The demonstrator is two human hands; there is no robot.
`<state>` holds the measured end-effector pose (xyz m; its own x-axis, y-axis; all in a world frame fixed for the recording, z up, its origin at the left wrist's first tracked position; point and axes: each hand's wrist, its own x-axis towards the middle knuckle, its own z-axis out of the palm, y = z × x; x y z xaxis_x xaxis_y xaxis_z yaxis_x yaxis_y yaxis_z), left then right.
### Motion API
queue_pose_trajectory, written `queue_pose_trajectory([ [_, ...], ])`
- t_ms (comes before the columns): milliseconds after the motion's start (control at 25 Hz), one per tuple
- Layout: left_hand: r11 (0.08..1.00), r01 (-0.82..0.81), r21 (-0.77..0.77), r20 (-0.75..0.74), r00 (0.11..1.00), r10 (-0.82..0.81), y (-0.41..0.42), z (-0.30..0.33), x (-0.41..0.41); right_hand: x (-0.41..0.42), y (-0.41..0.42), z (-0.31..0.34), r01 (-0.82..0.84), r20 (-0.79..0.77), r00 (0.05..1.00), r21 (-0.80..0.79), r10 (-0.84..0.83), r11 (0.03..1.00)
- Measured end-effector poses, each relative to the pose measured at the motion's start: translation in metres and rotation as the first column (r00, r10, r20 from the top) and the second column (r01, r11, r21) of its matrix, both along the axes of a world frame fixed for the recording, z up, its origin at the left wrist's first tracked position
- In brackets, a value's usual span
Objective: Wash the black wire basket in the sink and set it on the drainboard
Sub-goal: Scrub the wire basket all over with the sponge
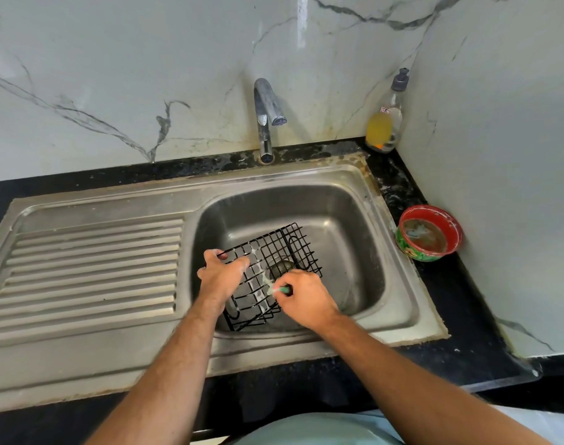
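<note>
Right hand: curled tight round a small green scrubber, pinched between thumb and fingers; pressed against the near right side of the basket, soapy foam at the contact.
Left hand: gripping the left rim of the basket, fingers hooked over the wires and thumb at the upper edge; foam on the knuckles.
Basket: black wire grid, inside the sink bowl, tilted with its far end raised and near end low by the bowl's front wall; streaks of white suds across the mesh.
Sink: steel bowl, dull and wet; drain seen through the mesh under the basket.
Drainboard: ribbed steel, left of the bowl, well apart from the basket.
Counter: black stone around the sink, pale crusted sealant along the rim.
Bowl: red rim, green patterned outside, murky liquid within; on the counter just right of the sink.
Tap: chrome, behind the bowl, spout turned right; no visible stream.
Bottle: clear with dark cap, yellow liquid low inside; in the far right corner by the marble wall.
</note>
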<state>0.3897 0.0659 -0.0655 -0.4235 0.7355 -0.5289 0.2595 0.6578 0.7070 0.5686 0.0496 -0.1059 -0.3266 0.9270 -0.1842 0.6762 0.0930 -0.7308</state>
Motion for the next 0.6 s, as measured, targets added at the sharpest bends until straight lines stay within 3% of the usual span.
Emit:
queue_pose_trajectory([
  [320,1.000,-0.008,0.019,-0.035,0.999,0.009,0.000,-0.001,0.003,-0.001,-0.014,-0.001,-0.080,-0.022,0.997,-0.051,0.079,0.996],
  [480,1.000,-0.010,0.010,-0.062,0.998,0.010,0.002,-0.004,0.002,0.014,-0.006,-0.006,0.077,0.020,0.997,-0.086,-0.075,0.993],
  [600,1.000,-0.019,0.004,-0.077,0.997,0.019,0.003,-0.007,0.001,0.005,-0.018,-0.006,-0.050,-0.033,0.998,-0.062,0.048,0.997],
])
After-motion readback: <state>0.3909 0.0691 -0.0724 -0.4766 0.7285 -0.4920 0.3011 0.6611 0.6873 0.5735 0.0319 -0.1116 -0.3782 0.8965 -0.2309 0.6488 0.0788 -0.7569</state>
